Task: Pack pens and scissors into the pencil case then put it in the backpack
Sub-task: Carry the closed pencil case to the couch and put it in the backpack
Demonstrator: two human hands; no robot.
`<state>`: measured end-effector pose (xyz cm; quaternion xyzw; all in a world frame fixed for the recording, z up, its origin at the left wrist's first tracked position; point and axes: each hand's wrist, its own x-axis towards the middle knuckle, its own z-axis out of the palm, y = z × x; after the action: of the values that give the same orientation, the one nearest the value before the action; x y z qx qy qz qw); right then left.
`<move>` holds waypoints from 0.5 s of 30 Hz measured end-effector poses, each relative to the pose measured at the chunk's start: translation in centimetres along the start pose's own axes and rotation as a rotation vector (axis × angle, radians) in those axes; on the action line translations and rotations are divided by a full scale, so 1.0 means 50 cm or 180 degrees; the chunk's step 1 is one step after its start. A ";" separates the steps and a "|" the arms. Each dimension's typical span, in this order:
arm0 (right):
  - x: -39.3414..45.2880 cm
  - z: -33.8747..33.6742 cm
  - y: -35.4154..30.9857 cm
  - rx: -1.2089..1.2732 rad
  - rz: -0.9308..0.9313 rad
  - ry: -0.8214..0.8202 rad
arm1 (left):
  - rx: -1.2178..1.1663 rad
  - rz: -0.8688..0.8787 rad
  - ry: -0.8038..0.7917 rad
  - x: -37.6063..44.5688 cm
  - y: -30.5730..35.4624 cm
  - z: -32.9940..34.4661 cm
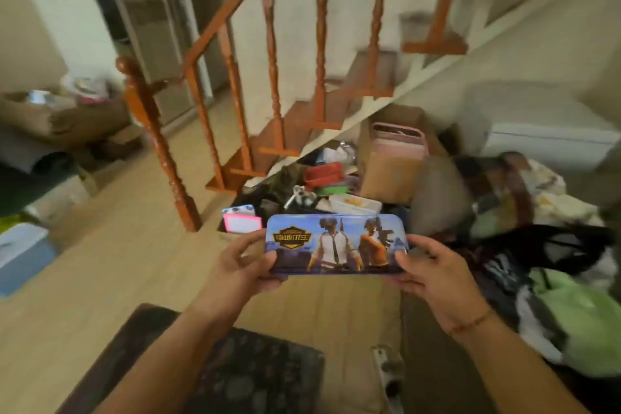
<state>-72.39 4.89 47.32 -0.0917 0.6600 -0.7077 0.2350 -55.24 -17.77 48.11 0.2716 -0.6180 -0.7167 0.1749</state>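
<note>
A blue tin pencil case [336, 244] with printed game figures on its lid is held level in the air in front of me, lid closed. My left hand [247, 262] grips its left end, thumb on top. My right hand [433, 270] grips its right end the same way; a red string bracelet circles that wrist. No pens or scissors show. A dark bag [544, 252] with black straps lies among the clutter at the right; I cannot tell whether it is the backpack.
An orange wooden staircase railing [161, 151] rises at the left and middle. Under the stairs sit a cardboard box [393, 175], red and green containers and a pink-edged item [242, 222]. A green bag [584, 316] lies at the right, a dark patterned mat [255, 376] below me.
</note>
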 end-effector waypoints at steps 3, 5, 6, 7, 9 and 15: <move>-0.053 -0.188 -0.019 0.0104 -0.0103 0.0744 | 0.0138 -0.0003 -0.0709 0.057 -0.007 0.195; -0.105 -0.307 -0.026 0.0235 -0.0138 0.1218 | 0.0239 -0.0031 -0.1232 0.074 -0.015 0.331; -0.133 -0.364 -0.029 0.0300 -0.0155 0.1426 | 0.0281 -0.0057 -0.1466 0.076 -0.020 0.401; -0.161 -0.418 -0.032 0.0369 -0.0165 0.1620 | 0.0318 -0.0086 -0.1679 0.077 -0.027 0.470; -0.217 -0.515 -0.032 0.0465 -0.0191 0.1950 | 0.0383 -0.0158 -0.2081 0.073 -0.044 0.600; -0.383 -0.725 -0.001 0.0668 -0.0097 0.2748 | 0.0626 -0.0404 -0.3123 0.012 -0.122 0.913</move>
<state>-71.64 45.88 46.75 0.2268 0.6208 -0.7477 -0.0646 -82.83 19.04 46.05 -0.0451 -0.6743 -0.7075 -0.2066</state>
